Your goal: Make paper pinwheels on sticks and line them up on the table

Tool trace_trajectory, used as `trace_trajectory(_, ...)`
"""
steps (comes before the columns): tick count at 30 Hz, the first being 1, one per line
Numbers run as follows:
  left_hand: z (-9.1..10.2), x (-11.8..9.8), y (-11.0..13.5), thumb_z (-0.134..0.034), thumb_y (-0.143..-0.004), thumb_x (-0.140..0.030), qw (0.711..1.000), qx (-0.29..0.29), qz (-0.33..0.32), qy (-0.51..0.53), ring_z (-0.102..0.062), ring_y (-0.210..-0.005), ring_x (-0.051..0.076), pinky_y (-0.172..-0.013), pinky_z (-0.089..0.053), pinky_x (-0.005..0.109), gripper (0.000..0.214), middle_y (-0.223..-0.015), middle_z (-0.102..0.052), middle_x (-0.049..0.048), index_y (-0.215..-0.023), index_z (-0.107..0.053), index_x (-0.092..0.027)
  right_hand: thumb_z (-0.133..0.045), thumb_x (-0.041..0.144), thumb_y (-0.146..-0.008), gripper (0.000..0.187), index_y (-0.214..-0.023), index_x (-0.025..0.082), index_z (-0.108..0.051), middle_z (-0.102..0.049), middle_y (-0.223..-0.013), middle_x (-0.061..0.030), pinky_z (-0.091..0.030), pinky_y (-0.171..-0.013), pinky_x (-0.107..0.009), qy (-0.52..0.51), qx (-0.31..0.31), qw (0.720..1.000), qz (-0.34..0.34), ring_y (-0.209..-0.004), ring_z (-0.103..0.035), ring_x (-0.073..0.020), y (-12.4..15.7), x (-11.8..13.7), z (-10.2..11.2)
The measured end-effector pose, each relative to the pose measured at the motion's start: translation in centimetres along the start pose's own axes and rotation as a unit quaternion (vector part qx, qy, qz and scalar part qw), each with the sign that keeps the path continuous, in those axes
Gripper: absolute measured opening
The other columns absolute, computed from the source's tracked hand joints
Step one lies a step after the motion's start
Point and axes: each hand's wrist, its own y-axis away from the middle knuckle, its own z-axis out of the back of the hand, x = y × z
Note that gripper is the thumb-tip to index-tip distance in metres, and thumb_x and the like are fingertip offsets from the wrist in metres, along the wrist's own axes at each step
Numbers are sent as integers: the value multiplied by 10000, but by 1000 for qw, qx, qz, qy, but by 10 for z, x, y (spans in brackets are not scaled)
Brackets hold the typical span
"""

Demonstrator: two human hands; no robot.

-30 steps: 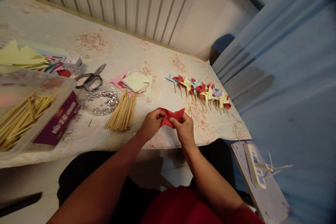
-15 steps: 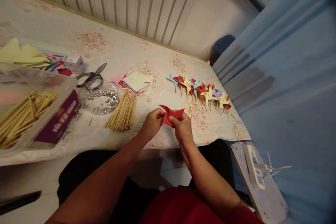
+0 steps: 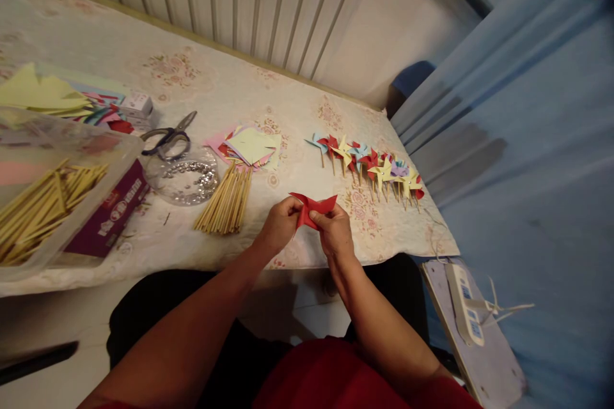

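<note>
Grasping red paper [image 3: 314, 209] between the fingers of both hands, with left hand [image 3: 277, 227] at one edge, right hand [image 3: 336, 233] at the other, and right thumb pressed near the middle. Held up just above the near edge of the counter [image 3: 297, 108], partly curled into pointed blades. Apparently a folding and gathering step; best to pin the centre firmly under the thumb, bring each tip to the same spot, bend in soft curves instead of flat creases, and go gently to avoid tearing. Impossible to count the tips caught under the thumb, or to make out any pin there. Near the left hand, a fanned bundle of sticks [image 3: 225, 201], far ends at the edge of a pile of coloured paper [image 3: 254, 144]. Beside the bundle, a clear bag of silvery pieces [image 3: 185, 179], and behind it scissors [image 3: 173, 137], best left out of the elbow's way. Farther left, a plastic box [image 3: 122, 140] with more sticks inside. Off to the right, well apart from the fingers, a cluster of paper pinwheels [image 3: 384, 172], useful for matching blade shape.
</note>
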Motion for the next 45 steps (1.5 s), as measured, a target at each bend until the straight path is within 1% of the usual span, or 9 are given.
trace_trajectory(7,-1,3,1,-586,-693,-210,1000,-3,-13,-12,-423,-589,86,-559,-330,217,64,-623,-516,-45,-673,-539,-170,-738,264,-589,195,-744,186,-649,-622,-658,39,-454,-611,-268,23,-4,1000,9,-598,-532,-121,-3,-7,3)
trace_trajectory(11,2,2,1,-572,-696,-184,999,33,-2,4,-396,-548,73,-538,-306,210,57,-576,-485,-56,-662,-529,-166,-749,252,-570,194,-725,185,-655,-637,-653,34,-459,-606,-273,-3,4,1000,-12,-587,-545,-123,-5,-3,4)
trace_trajectory(14,3,1,1,-571,-686,-167,997,63,40,7,-429,-532,69,-546,-332,208,42,-572,-518,-48,-660,-538,-162,-763,231,-532,202,-692,180,-652,-648,-640,32,-466,-609,-276,-36,-13,999,-28,-569,-549,-119,-9,2,8)
trace_trajectory(19,4,0,2,-580,-667,-154,988,72,136,-22,-550,-545,94,-576,-419,227,33,-605,-599,-13,-669,-547,-159,-788,199,-501,221,-682,171,-664,-678,-652,20,-484,-637,-282,-81,-19,995,-52,-571,-573,-116,-19,10,22)
trace_trajectory(26,6,4,2,-639,-625,-163,976,113,183,-17,-563,-507,91,-532,-407,213,112,-594,-616,-2,-671,-538,-153,-820,189,-496,232,-671,161,-670,-685,-647,13,-493,-608,-256,-103,-15,992,-76,-559,-580,-107,-22,13,33)
trace_trajectory(30,7,3,2,-647,-642,-209,975,118,185,-10,-567,-512,91,-551,-421,226,132,-621,-623,2,-690,-540,-150,-849,254,-539,269,-741,171,-691,-697,-694,14,-509,-619,-232,-101,6,990,-97,-602,-608,-105,-20,16,33)
trace_trajectory(34,8,2,2,-656,-652,-235,978,101,182,13,-577,-538,95,-569,-424,232,156,-638,-620,6,-707,-539,-146,-855,336,-591,310,-813,195,-690,-713,-790,8,-525,-607,-221,-96,23,989,-107,-654,-634,-111,-19,16,35)
trace_trajectory(38,10,3,1,-675,-654,-252,982,52,177,43,-585,-554,103,-573,-423,236,187,-647,-616,8,-725,-540,-144,-853,387,-611,392,-921,210,-689,-711,-805,1,-539,-609,-224,-114,26,986,-122,-643,-629,-106,-19,6,42)
trace_trajectory(45,12,12,-4,-710,-636,-267,978,-9,179,103,-585,-585,105,-637,-453,254,219,-652,-626,16,-693,-534,-149,-835,344,-617,298,-813,170,-692,-684,-691,-7,-484,-555,-216,-74,56,986,-138,-550,-573,-86,-9,-24,34)
